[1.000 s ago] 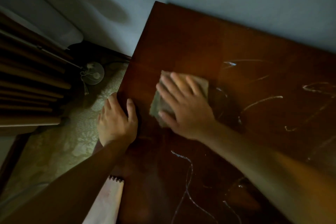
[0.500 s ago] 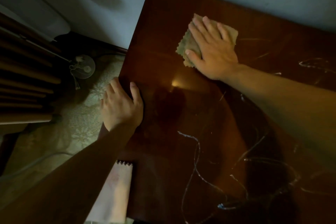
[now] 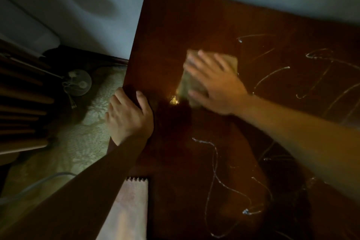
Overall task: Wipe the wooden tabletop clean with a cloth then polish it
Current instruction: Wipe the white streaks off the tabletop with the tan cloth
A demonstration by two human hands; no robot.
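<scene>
Cloth [image 3: 196,76] work continues: nearest us, pale streaks [image 3: 214,177] remain on the counter [image 3: 175,25]. Our left hand [image 3: 127,118] grips its edge; the right hand [image 3: 218,85] presses flat-fingered on the cloth, pulled back from the far corner half a second ago. Wiping looks unfinished.

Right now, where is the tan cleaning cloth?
In the head view, the tan cleaning cloth lies flat under the right hand, on the dark wooden tabletop, left of the white streaks.

Streaked wooden tabletop [image 3: 194,25] under cloth [image 3: 231,60]
</scene>
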